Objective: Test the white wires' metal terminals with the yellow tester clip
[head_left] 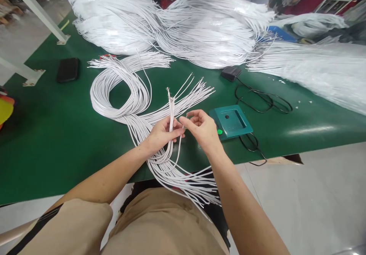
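Note:
My left hand (pixel 162 133) is closed round a small upright bunch of white wires (pixel 171 108), their stripped ends sticking up above my fingers. My right hand (pixel 200 127) is right beside it, fingers curled, pinching a single thin white wire (pixel 180 148) that hangs down in a loop. A larger coil of white wires (pixel 114 91) lies on the green table (pixel 51 133) just beyond my hands, its loose ends fanned out toward a teal box. More wire ends trail off the table edge over my lap.
A teal box (pixel 230 121) with a green button and a black cable (pixel 263 100) sits right of my hands. A black pedal (pixel 231 73), a black phone (pixel 68 70) and big heaps of white wire (pixel 200 22) lie farther back.

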`<state>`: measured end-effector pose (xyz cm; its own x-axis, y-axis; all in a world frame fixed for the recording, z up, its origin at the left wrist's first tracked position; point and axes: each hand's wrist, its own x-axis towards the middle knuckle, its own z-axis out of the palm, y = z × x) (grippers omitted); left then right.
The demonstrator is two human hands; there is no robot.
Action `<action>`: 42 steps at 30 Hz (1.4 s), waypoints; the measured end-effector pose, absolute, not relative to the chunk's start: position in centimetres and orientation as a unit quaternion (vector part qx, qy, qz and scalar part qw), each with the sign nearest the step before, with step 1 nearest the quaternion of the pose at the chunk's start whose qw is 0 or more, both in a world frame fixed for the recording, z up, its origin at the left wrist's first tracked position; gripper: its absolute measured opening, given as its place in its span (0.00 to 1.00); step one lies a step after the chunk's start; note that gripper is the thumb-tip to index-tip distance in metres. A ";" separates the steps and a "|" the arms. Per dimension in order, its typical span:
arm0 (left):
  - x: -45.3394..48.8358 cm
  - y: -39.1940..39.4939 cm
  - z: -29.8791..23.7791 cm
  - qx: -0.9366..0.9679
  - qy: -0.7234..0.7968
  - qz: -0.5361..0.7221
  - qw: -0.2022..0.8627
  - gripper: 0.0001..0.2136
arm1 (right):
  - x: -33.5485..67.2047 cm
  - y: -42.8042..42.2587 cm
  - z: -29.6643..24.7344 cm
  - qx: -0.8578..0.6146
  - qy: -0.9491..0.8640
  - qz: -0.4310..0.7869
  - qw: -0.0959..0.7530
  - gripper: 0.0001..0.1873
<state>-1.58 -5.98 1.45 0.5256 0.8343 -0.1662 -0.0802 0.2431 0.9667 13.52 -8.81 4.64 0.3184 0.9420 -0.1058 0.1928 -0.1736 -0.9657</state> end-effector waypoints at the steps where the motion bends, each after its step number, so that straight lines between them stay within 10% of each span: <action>1: -1.6 -6.0 1.5 0.526 0.361 0.324 0.699 0.16 | 13.4 -8.9 4.4 -0.666 -0.445 0.383 0.460 0.15; 15: -1.8 -5.9 1.7 0.536 0.361 0.335 0.686 0.15 | 12.8 -9.5 3.7 -0.444 -0.232 0.682 0.533 0.15; 30: -1.7 -6.6 1.9 0.567 0.332 0.326 0.680 0.12 | 13.6 -9.4 4.5 -0.460 -0.299 0.683 0.482 0.20; 42: -1.7 -6.3 1.5 0.529 0.295 0.325 0.726 0.17 | 12.6 -11.1 4.1 -0.649 -0.504 0.323 0.470 0.07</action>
